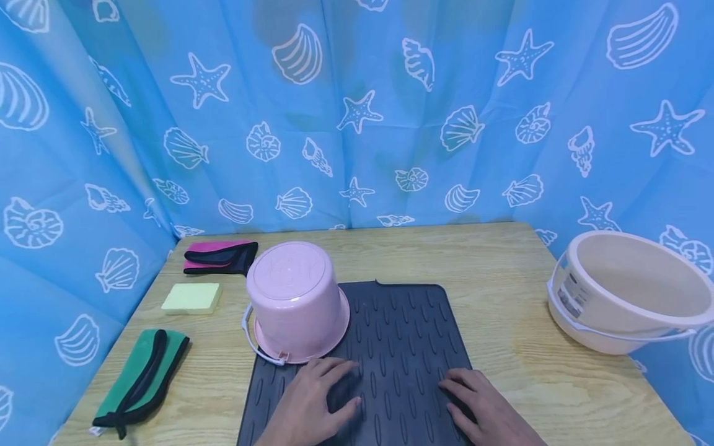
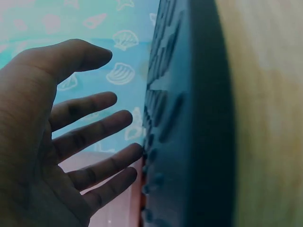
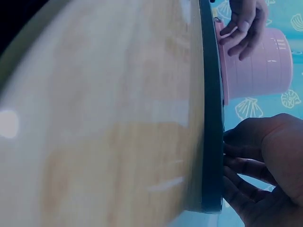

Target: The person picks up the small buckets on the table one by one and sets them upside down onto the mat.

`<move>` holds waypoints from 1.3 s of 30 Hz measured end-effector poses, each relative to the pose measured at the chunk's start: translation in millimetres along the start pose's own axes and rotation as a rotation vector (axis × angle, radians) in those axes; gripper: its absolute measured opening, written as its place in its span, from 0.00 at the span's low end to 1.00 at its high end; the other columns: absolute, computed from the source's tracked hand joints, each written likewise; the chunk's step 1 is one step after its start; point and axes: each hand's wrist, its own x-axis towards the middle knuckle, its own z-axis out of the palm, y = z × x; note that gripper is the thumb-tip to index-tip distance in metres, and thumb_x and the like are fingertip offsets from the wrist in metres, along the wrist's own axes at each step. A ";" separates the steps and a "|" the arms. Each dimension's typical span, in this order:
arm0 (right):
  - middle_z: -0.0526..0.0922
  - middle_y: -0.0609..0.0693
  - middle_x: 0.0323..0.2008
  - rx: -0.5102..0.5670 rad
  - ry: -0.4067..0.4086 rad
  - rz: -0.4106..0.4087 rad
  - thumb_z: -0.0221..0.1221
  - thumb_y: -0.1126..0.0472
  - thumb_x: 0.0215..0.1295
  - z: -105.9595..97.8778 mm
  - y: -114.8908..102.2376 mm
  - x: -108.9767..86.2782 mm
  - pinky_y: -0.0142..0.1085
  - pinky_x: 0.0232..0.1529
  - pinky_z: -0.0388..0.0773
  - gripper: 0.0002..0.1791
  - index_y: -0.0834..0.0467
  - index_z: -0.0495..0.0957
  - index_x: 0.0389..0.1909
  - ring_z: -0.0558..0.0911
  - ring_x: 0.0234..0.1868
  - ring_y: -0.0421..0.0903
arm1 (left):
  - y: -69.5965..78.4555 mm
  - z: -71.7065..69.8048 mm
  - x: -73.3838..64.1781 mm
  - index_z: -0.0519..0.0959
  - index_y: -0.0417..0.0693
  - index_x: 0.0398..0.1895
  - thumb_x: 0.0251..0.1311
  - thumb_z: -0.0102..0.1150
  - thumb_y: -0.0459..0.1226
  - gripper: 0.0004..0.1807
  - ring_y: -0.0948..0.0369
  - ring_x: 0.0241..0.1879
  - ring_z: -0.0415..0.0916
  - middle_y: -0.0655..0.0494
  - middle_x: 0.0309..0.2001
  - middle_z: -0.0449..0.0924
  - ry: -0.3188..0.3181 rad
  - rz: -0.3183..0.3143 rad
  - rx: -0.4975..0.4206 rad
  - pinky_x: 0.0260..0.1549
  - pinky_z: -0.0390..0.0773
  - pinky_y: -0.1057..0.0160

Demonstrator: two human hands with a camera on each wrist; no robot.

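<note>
A pink bucket (image 1: 295, 297) stands upside down on the back left part of a black ridged mat (image 1: 398, 347), its pale handle hanging at the left. My left hand (image 1: 315, 402) is over the mat just in front of the bucket, fingers spread and holding nothing. In the left wrist view that hand (image 2: 61, 142) shows its palm, with its fingertips close to the mat. My right hand (image 1: 485, 406) is at the mat's right side, and in the right wrist view its fingertips (image 3: 229, 163) touch the mat surface. Nothing is in its grasp.
A beige bucket (image 1: 591, 322) stands upright at the table's right edge. Down the left side lie a folded pink-and-black cloth item (image 1: 220, 255), a pale yellow sponge (image 1: 192, 298) and a folded green-and-black cloth item (image 1: 139, 375). A blue shell-patterned curtain (image 1: 357, 124) surrounds the wooden table (image 1: 519, 297).
</note>
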 end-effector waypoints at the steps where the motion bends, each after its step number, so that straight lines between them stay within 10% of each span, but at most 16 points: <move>1: 0.76 0.40 0.47 0.011 -0.010 0.012 0.70 0.63 0.58 -1.0 -0.5 0.2 0.37 0.41 0.78 0.16 0.56 0.84 0.47 0.74 0.45 0.38 | -0.8 1.6 -0.6 0.80 0.58 0.61 0.61 0.64 0.54 0.26 0.59 0.58 0.73 0.64 0.57 0.77 -0.011 -0.003 -0.002 0.55 0.76 0.48; 8: 0.76 0.41 0.49 0.036 -0.067 0.156 0.68 0.60 0.62 -16.0 -7.7 3.9 0.40 0.45 0.80 0.16 0.54 0.83 0.52 0.77 0.48 0.41 | -4.8 8.6 -2.7 0.81 0.56 0.59 0.60 0.64 0.55 0.26 0.58 0.57 0.73 0.62 0.56 0.78 -0.047 -0.012 0.005 0.56 0.75 0.48; 13: 0.78 0.41 0.47 -0.019 0.070 0.216 0.70 0.63 0.59 -35.5 -6.5 10.2 0.38 0.41 0.82 0.16 0.54 0.84 0.49 0.80 0.45 0.39 | -5.1 8.6 -3.2 0.84 0.57 0.54 0.60 0.64 0.54 0.22 0.58 0.56 0.72 0.63 0.54 0.79 -0.066 -0.031 0.002 0.55 0.74 0.48; 21: 0.82 0.48 0.43 -0.171 0.273 0.182 0.73 0.67 0.51 -80.9 21.4 9.2 0.41 0.33 0.81 0.18 0.56 0.84 0.45 0.83 0.40 0.47 | -4.7 9.0 -1.6 0.85 0.59 0.51 0.61 0.62 0.57 0.21 0.58 0.55 0.71 0.65 0.53 0.77 -0.123 -0.052 -0.004 0.55 0.73 0.47; 24: 0.83 0.52 0.40 -0.247 0.344 0.138 0.64 0.53 0.67 -101.8 36.7 7.2 0.42 0.28 0.79 0.14 0.60 0.84 0.43 0.83 0.35 0.49 | -3.5 10.1 -1.4 0.85 0.59 0.51 0.61 0.62 0.58 0.21 0.59 0.55 0.71 0.65 0.53 0.77 -0.123 -0.049 -0.003 0.55 0.74 0.47; 30: 0.83 0.58 0.35 -0.369 0.514 0.043 0.42 0.37 0.77 -135.5 65.8 2.2 0.45 0.31 0.74 0.37 0.66 0.84 0.38 0.81 0.33 0.56 | -4.8 14.2 -7.0 0.85 0.59 0.50 0.61 0.62 0.57 0.21 0.60 0.53 0.71 0.66 0.52 0.77 -0.081 -0.015 0.022 0.52 0.75 0.48; 39: 0.79 0.62 0.31 -0.479 0.548 0.038 0.40 0.35 0.76 -167.8 93.3 -13.2 0.51 0.31 0.71 0.41 0.70 0.81 0.36 0.77 0.32 0.63 | -5.0 15.0 -3.7 0.86 0.59 0.50 0.61 0.62 0.57 0.20 0.60 0.52 0.71 0.67 0.51 0.77 -0.075 -0.005 0.014 0.51 0.75 0.48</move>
